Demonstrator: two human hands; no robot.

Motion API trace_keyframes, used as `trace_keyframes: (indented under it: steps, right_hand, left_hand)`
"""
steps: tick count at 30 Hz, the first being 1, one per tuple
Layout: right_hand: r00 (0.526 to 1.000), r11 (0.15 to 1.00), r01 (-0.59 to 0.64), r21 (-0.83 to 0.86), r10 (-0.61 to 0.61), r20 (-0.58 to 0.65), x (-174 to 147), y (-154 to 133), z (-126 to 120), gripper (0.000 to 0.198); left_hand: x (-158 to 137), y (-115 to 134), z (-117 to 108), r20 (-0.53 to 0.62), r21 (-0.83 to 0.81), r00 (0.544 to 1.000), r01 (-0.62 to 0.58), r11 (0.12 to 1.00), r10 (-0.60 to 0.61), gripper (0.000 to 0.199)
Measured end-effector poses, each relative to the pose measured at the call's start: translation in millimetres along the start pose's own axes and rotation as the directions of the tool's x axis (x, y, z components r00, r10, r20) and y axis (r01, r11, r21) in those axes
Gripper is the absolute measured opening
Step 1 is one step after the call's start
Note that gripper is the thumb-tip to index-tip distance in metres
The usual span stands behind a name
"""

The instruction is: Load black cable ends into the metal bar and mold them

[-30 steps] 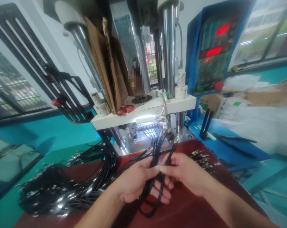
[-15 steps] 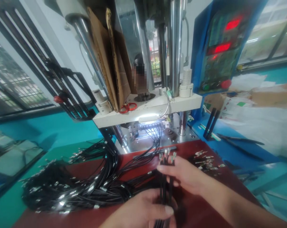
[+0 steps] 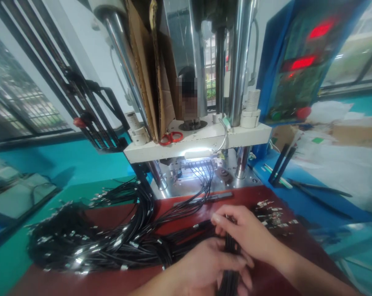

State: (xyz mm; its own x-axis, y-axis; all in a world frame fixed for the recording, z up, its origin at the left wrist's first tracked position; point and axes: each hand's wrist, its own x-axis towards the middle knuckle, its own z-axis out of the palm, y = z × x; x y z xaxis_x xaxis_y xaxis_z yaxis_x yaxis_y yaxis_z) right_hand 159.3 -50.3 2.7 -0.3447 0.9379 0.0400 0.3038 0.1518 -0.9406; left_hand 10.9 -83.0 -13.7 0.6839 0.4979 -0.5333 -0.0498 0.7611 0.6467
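My left hand [image 3: 215,261] is closed around a bundle of black cables [image 3: 229,281] low in the view, its thumb lying across them. Just above it, my right hand [image 3: 244,228] curls around the upper part of the same bundle, thumb and fingertips drawn together; the cable ends are hidden behind its fingers. To the left, a large heap of black cables [image 3: 106,246] with shiny metal ends lies on the dark red table top [image 3: 112,283]. Several black cables [image 3: 206,185] run from there into the lit fixture [image 3: 195,170] of the press.
A white press plate [image 3: 201,144] on steel columns stands ahead, red-handled scissors [image 3: 171,138] and cardboard [image 3: 149,82] on top. Loose metal-ended pieces [image 3: 274,216] lie right of my hands. Black tweezers [image 3: 320,193] rest on the blue surface beneath a control box [image 3: 309,65].
Both hands and the cable bundle shifted slightly right in view, partly with the camera. My right hand's fingers now cover the metal cable ends that stuck up above it before.
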Motion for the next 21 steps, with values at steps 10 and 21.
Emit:
trace_keyframes:
  steps: [10,21]
  right_hand:
    - [0.985,0.949,0.174,-0.264,-0.164,0.059,30,12,-27,0.03]
    - [0.938,0.571,0.347,-0.744,-0.209,0.277,76,34,-40,0.005]
  left_hand:
    - [16,8,-8,0.0,-0.111,0.985,-0.171,0.979,0.172,0.025]
    - [11,4,-10,0.015,-0.105,0.98,-0.195,0.975,0.198,0.036]
